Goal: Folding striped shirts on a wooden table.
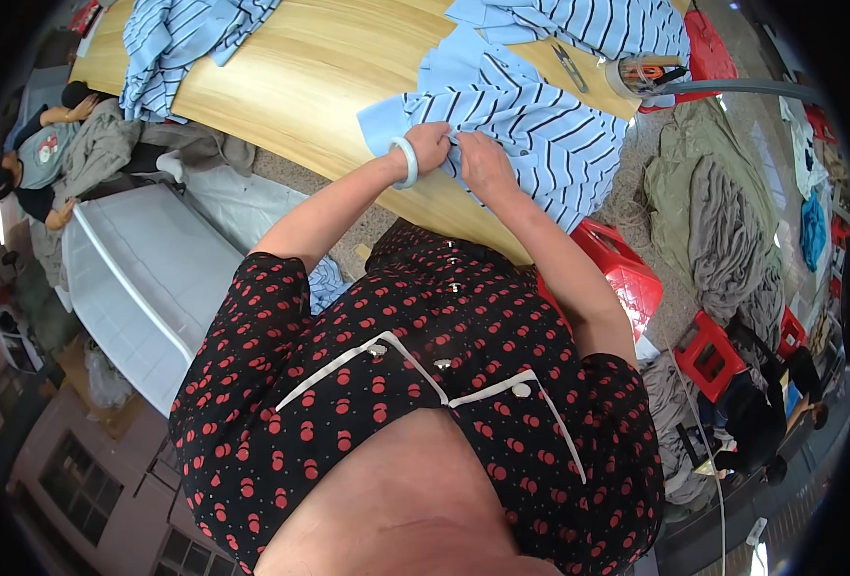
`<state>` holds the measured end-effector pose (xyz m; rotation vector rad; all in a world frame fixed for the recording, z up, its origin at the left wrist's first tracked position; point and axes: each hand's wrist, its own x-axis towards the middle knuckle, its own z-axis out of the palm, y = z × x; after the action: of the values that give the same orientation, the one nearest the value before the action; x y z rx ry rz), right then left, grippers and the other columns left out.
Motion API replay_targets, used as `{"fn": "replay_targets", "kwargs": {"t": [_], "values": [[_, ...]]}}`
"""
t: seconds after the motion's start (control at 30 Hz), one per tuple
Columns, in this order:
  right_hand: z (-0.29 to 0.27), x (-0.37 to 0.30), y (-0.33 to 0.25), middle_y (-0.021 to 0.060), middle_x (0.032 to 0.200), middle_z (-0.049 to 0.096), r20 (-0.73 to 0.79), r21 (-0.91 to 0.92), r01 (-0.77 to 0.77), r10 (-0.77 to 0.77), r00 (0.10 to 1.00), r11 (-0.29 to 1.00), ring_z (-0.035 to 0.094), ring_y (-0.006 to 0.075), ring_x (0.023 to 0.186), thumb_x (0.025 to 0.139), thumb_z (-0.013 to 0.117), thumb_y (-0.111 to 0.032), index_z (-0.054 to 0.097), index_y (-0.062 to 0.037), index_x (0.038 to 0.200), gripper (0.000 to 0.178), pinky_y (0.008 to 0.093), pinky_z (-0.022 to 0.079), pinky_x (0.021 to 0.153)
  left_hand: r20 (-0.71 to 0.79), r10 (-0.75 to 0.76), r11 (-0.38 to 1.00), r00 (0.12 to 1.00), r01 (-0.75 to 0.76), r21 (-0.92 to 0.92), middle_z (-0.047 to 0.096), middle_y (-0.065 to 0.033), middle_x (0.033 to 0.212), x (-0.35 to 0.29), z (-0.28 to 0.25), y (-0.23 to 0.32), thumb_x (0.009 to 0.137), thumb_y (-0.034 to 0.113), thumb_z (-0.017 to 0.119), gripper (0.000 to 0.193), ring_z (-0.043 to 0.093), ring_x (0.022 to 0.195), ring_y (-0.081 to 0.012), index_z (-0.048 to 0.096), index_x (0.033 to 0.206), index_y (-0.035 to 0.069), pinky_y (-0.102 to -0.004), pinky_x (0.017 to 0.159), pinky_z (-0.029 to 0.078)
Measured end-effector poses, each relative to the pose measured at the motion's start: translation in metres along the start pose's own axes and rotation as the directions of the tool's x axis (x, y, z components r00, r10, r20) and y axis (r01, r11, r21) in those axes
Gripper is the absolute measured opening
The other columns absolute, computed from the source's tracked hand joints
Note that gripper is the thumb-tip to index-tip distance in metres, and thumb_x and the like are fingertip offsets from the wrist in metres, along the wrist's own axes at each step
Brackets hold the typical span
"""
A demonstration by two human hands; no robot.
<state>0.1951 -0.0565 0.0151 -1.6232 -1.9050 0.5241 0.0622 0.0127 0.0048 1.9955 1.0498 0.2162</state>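
Note:
A light blue shirt with dark stripes (559, 144) lies bunched at the near edge of the wooden table, partly hanging over it. My left hand (431, 146), with a pale bangle (405, 161) on its wrist, is closed on the shirt's cloth near a plain blue part. Right beside it my right hand (488, 165) pinches the same shirt, its fingers curled close to the left ones. The fingertips and the bit of cloth between them are mostly hidden.
Metal thread snips (570, 69) lie beyond the shirt, near a container of tools (627, 79). More striped shirts (180, 43) rest on the table (300, 67). A red stool (622, 274) stands at right, a white bin (146, 278) at left. Another person (46, 158) sits far left.

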Motion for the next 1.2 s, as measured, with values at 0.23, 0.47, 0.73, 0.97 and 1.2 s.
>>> {"fn": "replay_targets", "kwargs": {"t": [0.23, 0.47, 0.73, 0.97, 1.2], "values": [[-0.006, 0.001, 0.003, 0.0164, 0.070, 0.050, 0.018, 0.055, 0.010, -0.011, 1.000, 0.998, 0.050, 0.0322, 0.067, 0.070, 0.043, -0.001, 0.048, -0.0004, 0.076, 0.008, 0.0392, 0.041, 0.060, 0.115, 0.066, 0.997, 0.991, -0.069, 0.022, 0.053, -0.0216, 0.075, 0.002, -0.007, 0.000, 0.073, 0.009, 0.039, 0.017, 0.051, 0.072, -0.0364, 0.051, 0.081, 0.001, -0.0390, 0.063, 0.041], [-0.009, 0.004, 0.001, 0.0169, 0.073, 0.053, 0.004, 0.169, -0.078, 0.079, 0.997, 0.983, 0.052, 0.0321, 0.070, 0.073, 0.043, -0.005, 0.050, 0.0002, 0.077, 0.010, 0.0380, 0.041, 0.060, 0.235, 0.182, 0.983, 0.955, -0.173, -0.059, 0.052, -0.0187, 0.070, 0.003, -0.020, -0.001, 0.075, 0.009, 0.041, 0.016, 0.051, 0.067, -0.0315, 0.051, 0.086, 0.002, -0.0348, 0.062, 0.041], [-0.029, 0.021, 0.003, 0.0122, 0.071, 0.056, 0.381, 0.307, -0.508, 0.385, 0.841, 0.805, 0.054, 0.0247, 0.065, 0.072, 0.052, -0.023, 0.057, -0.0064, 0.080, 0.019, 0.0317, 0.041, 0.060, 0.441, 0.064, 0.953, 0.895, 0.077, -0.295, 0.041, 0.0059, 0.059, 0.010, -0.037, -0.004, 0.081, 0.019, 0.047, 0.018, 0.034, 0.058, -0.0028, 0.052, 0.074, 0.004, -0.0192, 0.050, 0.031], [-0.019, 0.005, 0.020, 0.0125, 0.069, 0.055, 0.241, 0.240, -0.240, 0.181, 0.953, 0.941, 0.053, 0.0294, 0.067, 0.073, 0.051, -0.019, 0.055, -0.0054, 0.078, 0.015, 0.0357, 0.041, 0.059, 0.399, -0.004, 0.943, 0.917, 0.136, -0.303, 0.048, -0.0034, 0.057, 0.014, -0.032, -0.018, 0.075, 0.018, 0.051, 0.018, 0.043, 0.056, -0.0108, 0.050, 0.068, 0.002, -0.0252, 0.053, 0.037], [-0.029, -0.024, 0.032, 0.0108, 0.070, 0.053, 0.127, -0.038, 0.012, -0.007, 0.992, 0.999, 0.051, 0.0279, 0.068, 0.072, 0.052, -0.011, 0.055, -0.0049, 0.079, 0.010, 0.0360, 0.040, 0.061, 0.145, 0.011, 0.998, 0.989, -0.019, 0.057, 0.055, -0.0130, 0.072, 0.020, -0.027, 0.001, 0.069, 0.029, 0.056, 0.026, 0.052, 0.068, -0.0260, 0.055, 0.075, 0.004, -0.0319, 0.063, 0.041]]}}
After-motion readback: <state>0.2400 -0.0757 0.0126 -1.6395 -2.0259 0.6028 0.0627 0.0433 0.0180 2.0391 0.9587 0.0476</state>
